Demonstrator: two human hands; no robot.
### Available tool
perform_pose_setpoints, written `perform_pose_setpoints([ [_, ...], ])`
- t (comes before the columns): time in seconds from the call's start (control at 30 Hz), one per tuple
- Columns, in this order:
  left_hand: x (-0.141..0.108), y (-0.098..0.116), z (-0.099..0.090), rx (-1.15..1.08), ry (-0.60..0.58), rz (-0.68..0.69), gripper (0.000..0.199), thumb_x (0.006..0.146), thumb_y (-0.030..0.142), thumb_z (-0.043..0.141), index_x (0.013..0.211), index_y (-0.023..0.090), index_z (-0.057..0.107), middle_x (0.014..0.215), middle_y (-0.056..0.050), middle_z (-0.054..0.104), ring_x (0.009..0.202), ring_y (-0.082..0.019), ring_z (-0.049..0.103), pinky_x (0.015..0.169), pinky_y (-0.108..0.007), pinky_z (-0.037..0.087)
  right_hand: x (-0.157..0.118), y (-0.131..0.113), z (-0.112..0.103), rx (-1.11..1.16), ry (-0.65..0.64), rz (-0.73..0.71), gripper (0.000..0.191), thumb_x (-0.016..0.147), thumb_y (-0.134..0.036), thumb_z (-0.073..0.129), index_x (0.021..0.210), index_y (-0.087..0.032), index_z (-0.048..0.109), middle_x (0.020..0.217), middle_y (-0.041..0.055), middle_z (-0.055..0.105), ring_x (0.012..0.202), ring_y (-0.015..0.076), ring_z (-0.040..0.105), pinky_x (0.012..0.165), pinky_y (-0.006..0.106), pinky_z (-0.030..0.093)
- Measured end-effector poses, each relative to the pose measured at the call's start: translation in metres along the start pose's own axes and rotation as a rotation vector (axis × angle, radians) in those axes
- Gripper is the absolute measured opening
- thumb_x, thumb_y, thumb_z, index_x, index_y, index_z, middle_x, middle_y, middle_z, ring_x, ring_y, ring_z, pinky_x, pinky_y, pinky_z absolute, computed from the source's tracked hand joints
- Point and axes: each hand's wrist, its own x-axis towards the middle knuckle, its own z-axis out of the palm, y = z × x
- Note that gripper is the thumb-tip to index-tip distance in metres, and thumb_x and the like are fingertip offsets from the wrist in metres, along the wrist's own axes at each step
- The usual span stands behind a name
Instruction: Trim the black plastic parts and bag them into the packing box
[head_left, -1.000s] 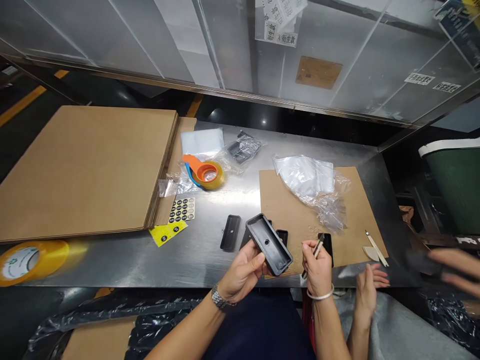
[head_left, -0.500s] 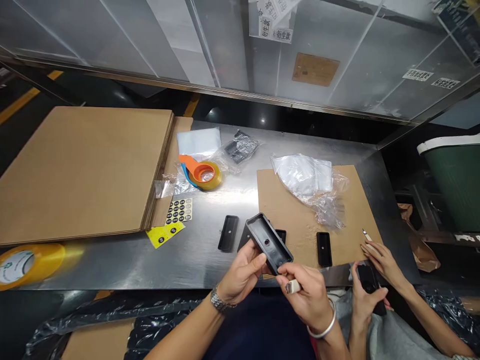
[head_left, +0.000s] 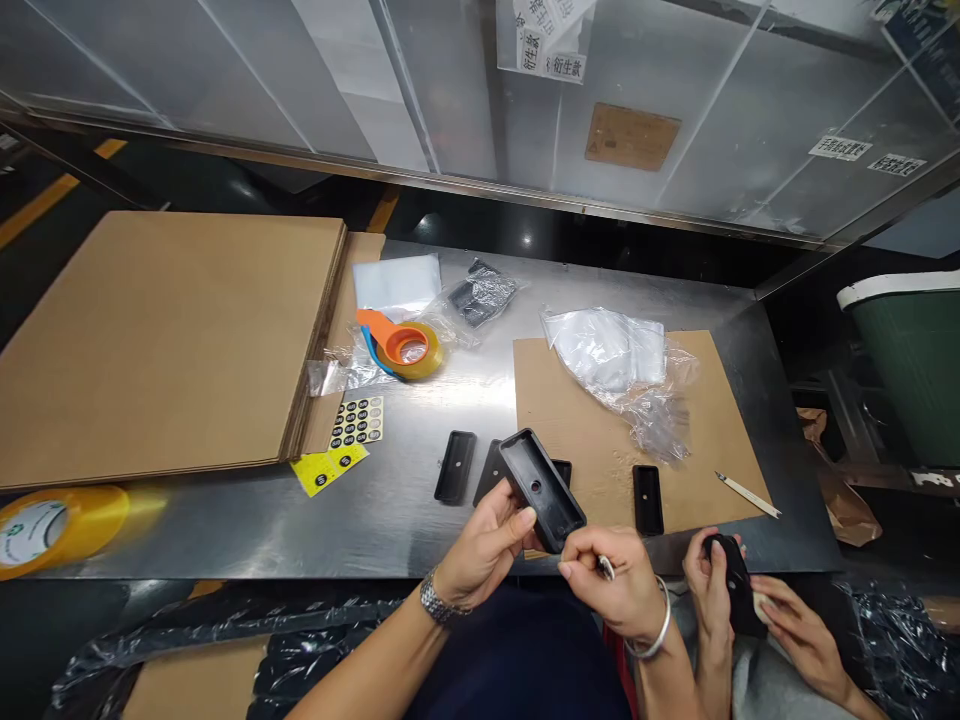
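My left hand (head_left: 491, 540), with a watch at its wrist, grips the left side of a black rectangular tray-like part (head_left: 541, 490), hollow side up and with a small hole. At the part's lower right end is my right hand (head_left: 615, 580), its fingers closed round a small tool (head_left: 604, 567) whose metal tip shows; the rest of it is hidden. Similar black parts lie on the metal table: one to the left (head_left: 454, 467), one partly behind the held part (head_left: 489, 474). Another (head_left: 648, 499) rests on the cardboard sheet (head_left: 705, 400).
A cardboard stack (head_left: 172, 340), tape roll (head_left: 34, 530), orange tape dispenser (head_left: 386, 335), sticker sheets (head_left: 358, 422) and plastic bags (head_left: 607, 350) lie around. At right, a co-worker's hands (head_left: 802, 635) hold a black part near a white pen-like tool (head_left: 748, 494).
My right hand has turned, so the tool in it points differently. The held part has shifted very slightly. The co-worker has let go of the pen-like tool and brought both hands to the black part.
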Motion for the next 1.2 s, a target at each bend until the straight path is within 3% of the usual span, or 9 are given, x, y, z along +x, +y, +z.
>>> perform_pose_setpoints([
  [0.17,0.003,0.002,0.002,-0.011,0.000,-0.017,0.031,0.074,0.022,0.060,0.104,0.019,0.052,0.094,-0.007,0.059,0.078,-0.017,0.057,0.065,-0.030,0.047,-0.005,0.010,-0.001,0.238,0.089,0.095,0.024,0.080,-0.036,0.049,0.066,-0.016,0.052,0.045,-0.0070,0.032,0.040,0.0050,0.026,0.039,0.019,0.021],
  [0.27,0.003,0.002,0.003,-0.023,0.000,-0.013,0.031,0.074,0.021,0.060,0.103,0.019,0.053,0.091,-0.006,0.059,0.075,-0.016,0.057,0.063,-0.028,0.047,-0.006,0.013,0.003,0.220,0.144,0.063,0.025,0.083,-0.034,0.045,0.066,-0.016,0.052,0.045,-0.0067,0.034,0.039,0.0050,0.029,0.039,0.019,0.023],
  [0.4,0.003,0.001,0.003,-0.027,0.002,-0.006,0.025,0.076,0.020,0.058,0.101,0.018,0.053,0.089,-0.005,0.060,0.073,-0.014,0.057,0.063,-0.027,0.048,-0.006,0.010,0.008,0.117,0.157,0.029,0.009,0.077,-0.026,0.057,0.080,-0.018,0.055,0.051,-0.0055,0.046,0.043,0.0057,0.038,0.043,0.018,0.031],
  [0.6,0.003,0.001,0.003,-0.048,0.035,-0.026,0.021,0.078,0.019,0.056,0.099,0.018,0.053,0.088,-0.005,0.062,0.074,-0.015,0.058,0.062,-0.027,0.049,-0.001,0.007,0.013,-0.294,0.251,-0.268,0.009,0.076,-0.014,0.056,0.083,-0.019,0.058,0.060,0.0000,0.058,0.051,0.0106,0.051,0.050,0.022,0.038],
  [0.8,0.005,0.001,0.004,-0.125,0.053,-0.068,0.017,0.080,0.019,0.053,0.096,0.017,0.053,0.086,-0.005,0.063,0.073,-0.013,0.059,0.064,-0.027,0.050,-0.004,0.015,0.021,-0.539,0.359,-0.501,0.021,0.075,-0.008,0.052,0.093,-0.019,0.056,0.059,0.0015,0.058,0.051,0.0131,0.050,0.050,0.026,0.037],
  [0.87,0.005,0.002,0.004,-0.142,0.047,-0.077,0.016,0.080,0.019,0.052,0.096,0.017,0.053,0.086,-0.005,0.063,0.073,-0.013,0.059,0.065,-0.028,0.050,-0.007,0.018,0.025,-0.511,0.401,-0.463,0.017,0.076,-0.009,0.051,0.088,-0.019,0.056,0.061,0.0014,0.058,0.053,0.0129,0.051,0.052,0.026,0.038],
  [1.03,0.003,0.004,0.003,-0.119,0.066,-0.055,0.022,0.078,0.021,0.055,0.100,0.018,0.052,0.092,-0.006,0.063,0.079,-0.016,0.060,0.070,-0.032,0.051,-0.011,0.025,0.034,-0.086,0.554,-0.096,0.009,0.083,-0.020,0.044,0.076,-0.019,0.049,0.054,-0.0031,0.047,0.046,0.0086,0.045,0.046,0.021,0.036],
  [1.1,0.002,0.003,0.002,-0.100,0.073,-0.044,0.024,0.077,0.022,0.057,0.100,0.018,0.051,0.093,-0.006,0.062,0.080,-0.017,0.060,0.069,-0.033,0.051,-0.009,0.025,0.036,0.077,0.534,-0.019,0.004,0.083,-0.023,0.045,0.083,-0.020,0.047,0.054,-0.0052,0.045,0.045,0.0076,0.042,0.044,0.019,0.035],
  [1.2,0.001,0.003,0.002,-0.062,0.074,-0.026,0.025,0.077,0.022,0.058,0.100,0.018,0.051,0.095,-0.007,0.062,0.082,-0.019,0.060,0.068,-0.033,0.051,-0.005,0.021,0.036,0.185,0.419,0.063,0.024,0.080,-0.024,0.052,0.103,-0.019,0.043,0.056,-0.0067,0.045,0.049,0.0075,0.044,0.049,0.019,0.038],
])
